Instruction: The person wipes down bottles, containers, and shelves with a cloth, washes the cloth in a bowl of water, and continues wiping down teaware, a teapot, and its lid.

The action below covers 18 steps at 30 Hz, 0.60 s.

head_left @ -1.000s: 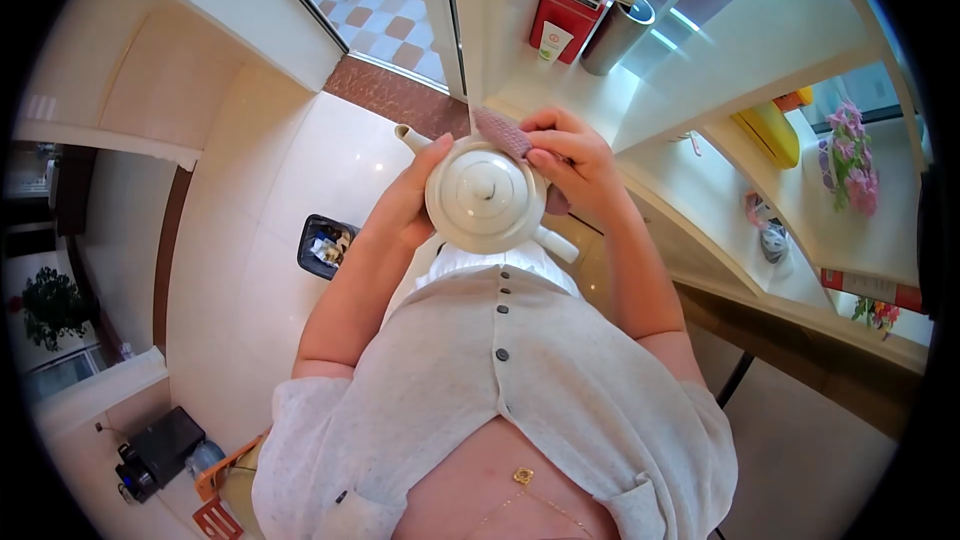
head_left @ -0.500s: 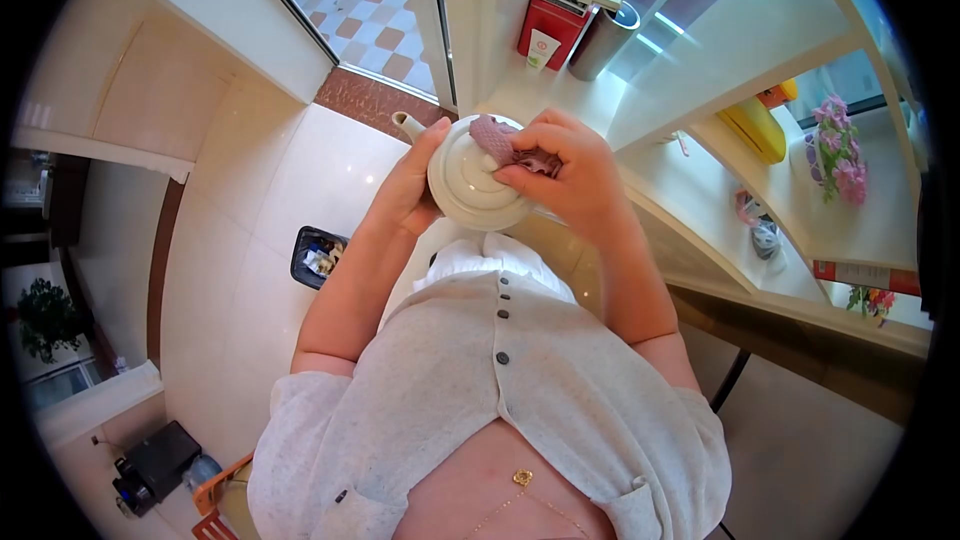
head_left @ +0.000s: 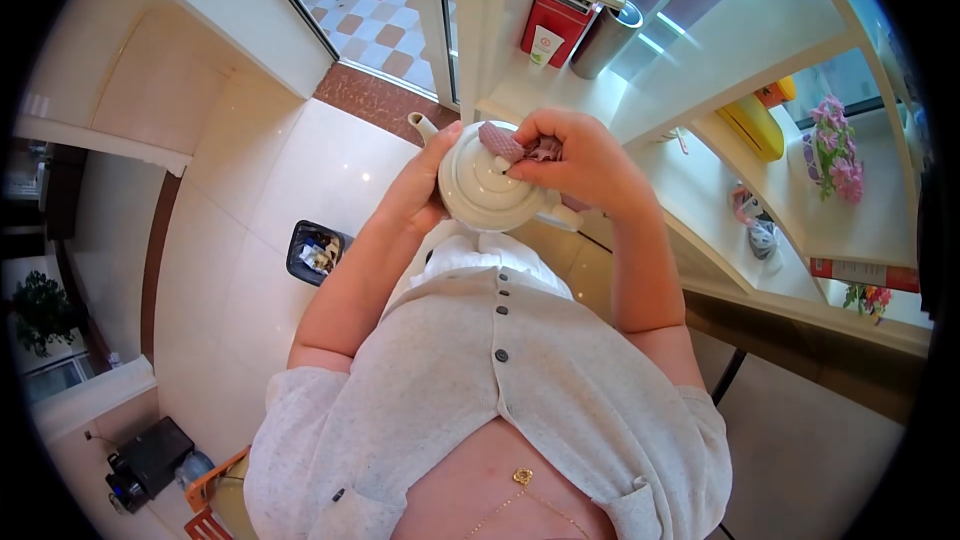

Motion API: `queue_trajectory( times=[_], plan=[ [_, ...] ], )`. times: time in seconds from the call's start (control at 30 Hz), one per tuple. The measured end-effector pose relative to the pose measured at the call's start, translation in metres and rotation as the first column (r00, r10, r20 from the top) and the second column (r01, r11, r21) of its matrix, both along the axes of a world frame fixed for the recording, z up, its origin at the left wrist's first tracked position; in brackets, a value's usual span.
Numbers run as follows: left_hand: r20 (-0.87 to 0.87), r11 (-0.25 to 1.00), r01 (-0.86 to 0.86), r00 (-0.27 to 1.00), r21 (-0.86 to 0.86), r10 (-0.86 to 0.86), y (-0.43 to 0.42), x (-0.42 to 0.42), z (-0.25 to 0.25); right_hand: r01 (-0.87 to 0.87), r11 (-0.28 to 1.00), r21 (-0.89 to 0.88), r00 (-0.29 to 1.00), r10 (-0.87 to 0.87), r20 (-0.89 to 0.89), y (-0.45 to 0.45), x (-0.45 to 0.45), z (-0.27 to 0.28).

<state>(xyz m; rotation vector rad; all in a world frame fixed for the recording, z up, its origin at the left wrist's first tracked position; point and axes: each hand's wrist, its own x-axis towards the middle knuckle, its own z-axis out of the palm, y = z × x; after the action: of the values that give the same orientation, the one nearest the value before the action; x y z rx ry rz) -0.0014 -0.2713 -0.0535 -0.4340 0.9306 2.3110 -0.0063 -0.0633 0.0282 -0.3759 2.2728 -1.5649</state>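
A white teapot [head_left: 478, 198] with its lid on is held up in front of my body, its spout pointing to the upper left and its handle to the lower right. My left hand [head_left: 420, 178] is closed around the spout side of the pot. In the fingers of my right hand [head_left: 585, 162] is a bunched mauve cloth [head_left: 500, 142], pressed on the lid beside the knob. A loose end of the cloth shows below that hand. The underside of the teapot is hidden.
On the right stand white shelves with a red box [head_left: 553, 28], a dark cylinder [head_left: 606, 40], a yellow object [head_left: 752, 128] and pink flowers [head_left: 838, 150]. A black bin [head_left: 318, 252] with rubbish in it is on the tiled floor at left.
The teapot has shifted slightly right and turned, so its handle now shows at the lower right. My right hand, with the cloth, has moved a little right on the lid.
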Motion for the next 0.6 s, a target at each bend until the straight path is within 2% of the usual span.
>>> queue_trajectory(
  times=[0.07,0.13,0.17,0.23,0.3,0.37,0.5,0.57,0.6],
  plan=[
    [0.000,1.000,-0.011,1.000,0.020,0.011,-0.001,-0.001,0.000,0.012,1.000,-0.021,1.000,-0.011,0.029,-0.003,0.004,0.000],
    [-0.033,0.999,-0.028,0.999,0.018,0.029,-0.001,-0.002,0.001,0.068,0.997,0.043,0.965,-0.055,-0.258,-0.008,0.009,-0.002],
    [-0.063,0.999,-0.044,0.997,0.014,0.045,-0.001,-0.002,0.001,0.065,0.997,0.046,0.964,-0.051,-0.260,-0.012,0.015,0.002],
    [-0.100,0.998,-0.068,0.993,0.012,0.069,0.002,-0.003,0.000,0.207,0.953,0.223,0.898,-0.095,-0.430,-0.023,0.027,0.017],
    [-0.138,0.996,-0.090,0.986,0.010,0.091,0.005,-0.001,0.001,0.221,0.943,0.248,0.879,-0.082,-0.470,-0.024,0.026,0.014],
    [-0.081,0.997,-0.078,0.994,0.011,0.079,0.006,0.000,0.007,0.235,0.933,0.272,0.858,-0.067,-0.510,-0.023,0.024,0.011],
    [-0.123,0.996,-0.087,0.989,-0.004,0.086,0.006,0.001,0.008,0.119,0.965,0.234,0.861,0.017,-0.508,-0.014,0.017,0.013],
    [-0.146,0.992,-0.056,0.989,-0.110,0.040,0.007,0.000,0.001,0.070,0.971,0.230,0.865,0.056,-0.498,-0.011,0.013,0.015],
    [-0.146,0.993,-0.057,0.988,-0.107,0.041,0.007,0.000,-0.001,0.031,0.970,0.241,0.862,0.096,-0.498,-0.009,0.011,0.015]
  ],
)
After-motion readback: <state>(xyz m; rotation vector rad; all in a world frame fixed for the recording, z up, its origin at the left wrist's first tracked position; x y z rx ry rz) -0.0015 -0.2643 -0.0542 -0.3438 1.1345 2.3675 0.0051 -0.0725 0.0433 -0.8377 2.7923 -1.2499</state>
